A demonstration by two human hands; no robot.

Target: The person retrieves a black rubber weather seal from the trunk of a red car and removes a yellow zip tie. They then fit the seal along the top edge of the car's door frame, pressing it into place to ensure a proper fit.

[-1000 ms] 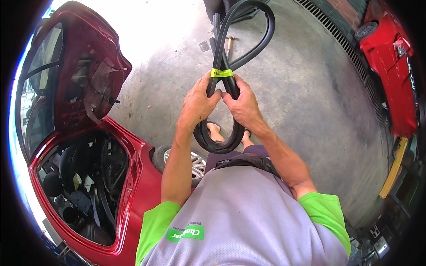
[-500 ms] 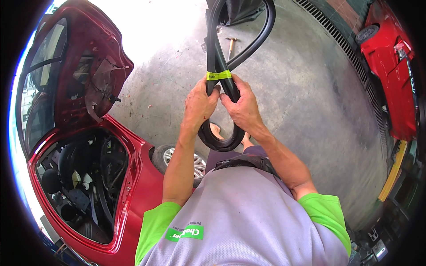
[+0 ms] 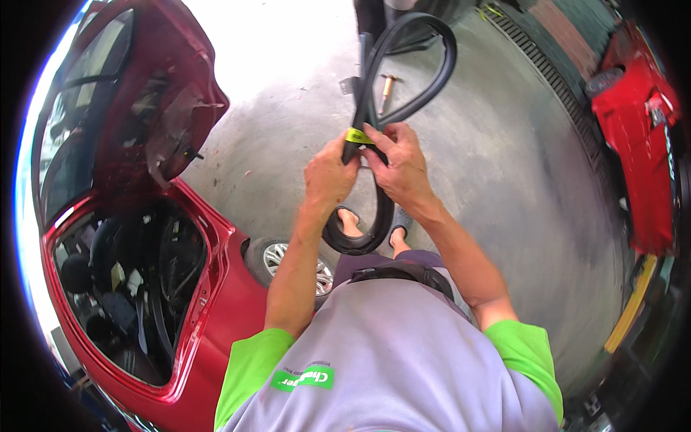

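Note:
A black rubber weatherstrip (image 3: 440, 78) hangs in front of me, looped into a figure eight. Its strands cross inside a yellow-green band of tape (image 3: 358, 135). My left hand (image 3: 330, 173) is closed round the strip just below the band, on the left strand. At the band's right end, my right hand (image 3: 404, 167) has its thumb and forefinger bent in, against the tape and the strip beside it. The lower loop hangs above my feet, and the upper loop reaches away from me.
On my left stands a red car (image 3: 237, 317) with its tailgate (image 3: 194, 65) raised and a wheel (image 3: 275, 253) near me. A hammer (image 3: 387, 90) lies on the concrete floor. To the right are a floor grate (image 3: 554, 83), a red car part (image 3: 640, 144) and a yellow bar (image 3: 633, 306).
My right hand has turned, its fingers rising from the strand to the tape. The upper loop has tilted right and come slightly nearer. My left hand keeps its hold below the band.

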